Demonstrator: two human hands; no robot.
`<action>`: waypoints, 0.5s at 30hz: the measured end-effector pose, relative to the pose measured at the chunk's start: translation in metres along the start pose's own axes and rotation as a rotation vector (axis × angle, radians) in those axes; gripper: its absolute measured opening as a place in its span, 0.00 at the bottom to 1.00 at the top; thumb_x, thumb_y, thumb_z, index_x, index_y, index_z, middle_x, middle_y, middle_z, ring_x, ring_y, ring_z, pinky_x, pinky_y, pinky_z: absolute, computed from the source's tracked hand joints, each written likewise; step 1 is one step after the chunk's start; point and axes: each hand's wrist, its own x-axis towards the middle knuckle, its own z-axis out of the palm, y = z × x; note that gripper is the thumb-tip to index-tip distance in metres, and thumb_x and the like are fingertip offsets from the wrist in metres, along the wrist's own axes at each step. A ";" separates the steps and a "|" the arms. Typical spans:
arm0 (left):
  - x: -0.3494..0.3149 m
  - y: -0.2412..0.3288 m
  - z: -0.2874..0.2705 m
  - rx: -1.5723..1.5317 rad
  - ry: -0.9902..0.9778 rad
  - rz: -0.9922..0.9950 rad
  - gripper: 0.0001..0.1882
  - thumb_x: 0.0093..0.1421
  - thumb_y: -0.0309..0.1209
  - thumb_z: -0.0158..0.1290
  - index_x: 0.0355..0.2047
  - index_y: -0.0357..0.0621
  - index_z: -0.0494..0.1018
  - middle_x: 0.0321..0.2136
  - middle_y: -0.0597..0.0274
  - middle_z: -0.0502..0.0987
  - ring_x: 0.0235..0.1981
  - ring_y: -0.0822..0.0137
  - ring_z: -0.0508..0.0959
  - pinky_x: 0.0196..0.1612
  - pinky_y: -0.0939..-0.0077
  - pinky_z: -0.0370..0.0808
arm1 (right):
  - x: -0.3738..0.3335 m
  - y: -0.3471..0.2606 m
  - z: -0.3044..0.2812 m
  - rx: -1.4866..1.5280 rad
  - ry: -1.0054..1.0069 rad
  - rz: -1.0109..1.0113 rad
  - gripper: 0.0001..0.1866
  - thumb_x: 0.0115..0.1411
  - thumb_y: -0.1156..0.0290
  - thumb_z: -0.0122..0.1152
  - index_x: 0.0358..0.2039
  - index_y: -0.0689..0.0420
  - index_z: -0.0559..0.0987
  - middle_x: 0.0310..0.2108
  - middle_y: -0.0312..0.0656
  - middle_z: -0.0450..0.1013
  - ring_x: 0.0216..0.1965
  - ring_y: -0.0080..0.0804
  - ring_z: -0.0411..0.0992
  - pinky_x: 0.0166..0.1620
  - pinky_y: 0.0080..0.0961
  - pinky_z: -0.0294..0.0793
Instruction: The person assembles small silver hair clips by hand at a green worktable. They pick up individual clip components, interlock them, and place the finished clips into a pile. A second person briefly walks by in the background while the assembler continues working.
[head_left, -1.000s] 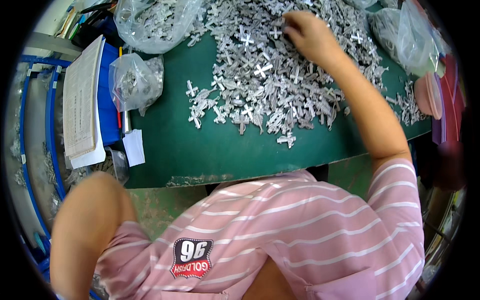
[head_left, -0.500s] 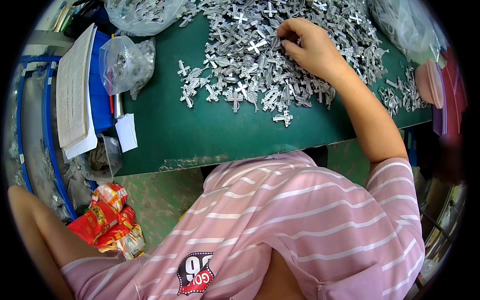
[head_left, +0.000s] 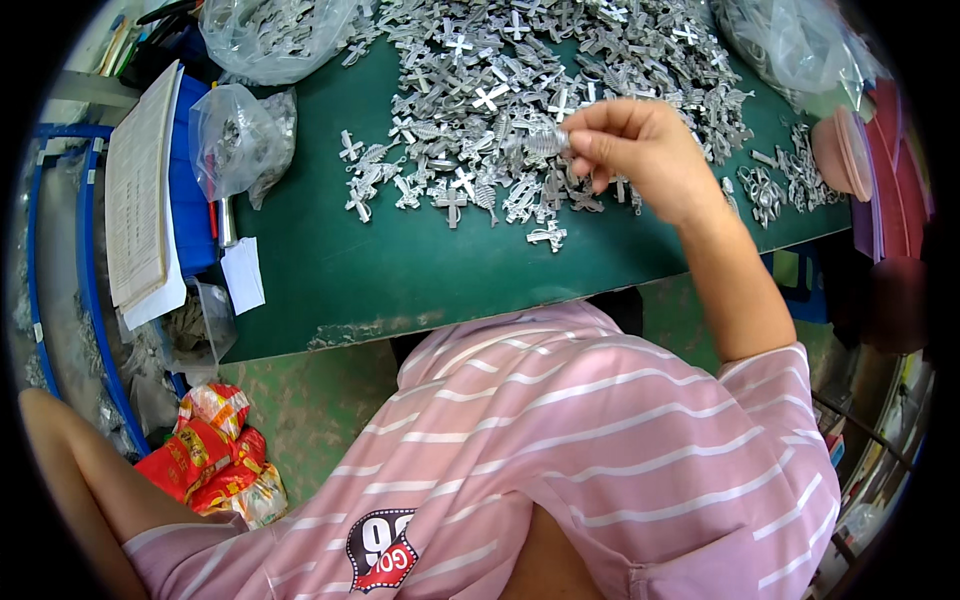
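My right hand is raised a little over the near side of a large heap of silver metal charms. Thumb and fingertips pinch a small ridged fishbone-like charm, which is slightly blurred and points left. Crosses and fishbone shapes make up much of the heap. One loose charm lies apart toward the front of the green table. Of my left side only the bent arm shows at the lower left; its hand is out of the picture.
Clear plastic bags with metal pieces stand at the left beside a blue holder with papers. Small metal links and a pink round container lie at the right. Red packaging sits on the floor.
My right hand has come up out of the heap and nearer to me, with the fishbone-like charm now showing in its fingertips. The whole view has shifted slightly.
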 end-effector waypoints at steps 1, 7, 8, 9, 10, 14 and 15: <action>0.000 0.001 0.000 -0.002 -0.004 0.000 0.10 0.58 0.32 0.48 0.34 0.38 0.72 0.29 0.58 0.71 0.26 0.69 0.71 0.26 0.81 0.68 | -0.006 0.007 -0.001 0.123 -0.024 0.047 0.10 0.57 0.75 0.59 0.38 0.68 0.78 0.28 0.42 0.76 0.27 0.22 0.75 0.27 0.17 0.75; 0.000 0.006 0.003 0.036 -0.025 -0.006 0.09 0.57 0.30 0.49 0.35 0.38 0.72 0.30 0.57 0.71 0.27 0.69 0.71 0.27 0.81 0.69 | -0.030 0.010 0.001 0.331 -0.034 0.138 0.10 0.56 0.76 0.59 0.37 0.69 0.78 0.28 0.44 0.77 0.26 0.24 0.76 0.28 0.17 0.76; 0.000 0.008 0.004 0.046 -0.032 -0.011 0.09 0.57 0.30 0.49 0.35 0.38 0.72 0.30 0.57 0.71 0.27 0.69 0.71 0.27 0.81 0.69 | -0.033 0.012 0.004 0.334 -0.040 0.126 0.10 0.56 0.77 0.59 0.37 0.69 0.78 0.28 0.44 0.77 0.26 0.24 0.76 0.28 0.17 0.76; 0.000 0.010 0.004 0.054 -0.034 -0.011 0.09 0.57 0.29 0.49 0.35 0.38 0.72 0.30 0.57 0.71 0.27 0.69 0.71 0.28 0.81 0.69 | -0.035 0.015 0.007 0.338 -0.048 0.115 0.09 0.56 0.77 0.58 0.37 0.68 0.78 0.28 0.44 0.77 0.26 0.24 0.76 0.29 0.17 0.76; 0.001 0.013 0.004 0.066 -0.040 -0.014 0.09 0.56 0.29 0.49 0.35 0.38 0.72 0.30 0.57 0.71 0.27 0.69 0.71 0.28 0.81 0.69 | -0.039 0.018 0.015 0.242 -0.053 0.045 0.10 0.57 0.76 0.58 0.38 0.67 0.78 0.28 0.44 0.77 0.26 0.24 0.75 0.30 0.18 0.77; -0.003 0.010 0.006 0.090 -0.048 0.009 0.08 0.56 0.28 0.50 0.36 0.38 0.71 0.31 0.57 0.71 0.28 0.69 0.71 0.28 0.82 0.69 | -0.044 0.045 0.055 -0.545 -0.106 -0.847 0.06 0.48 0.81 0.60 0.29 0.62 0.78 0.32 0.42 0.75 0.35 0.38 0.74 0.36 0.26 0.75; -0.005 0.014 0.006 0.104 -0.045 -0.011 0.08 0.56 0.28 0.50 0.36 0.38 0.71 0.31 0.56 0.71 0.28 0.69 0.71 0.28 0.82 0.69 | -0.042 0.050 0.063 -0.610 -0.199 -0.907 0.06 0.46 0.80 0.60 0.28 0.62 0.78 0.32 0.43 0.75 0.36 0.40 0.73 0.37 0.27 0.74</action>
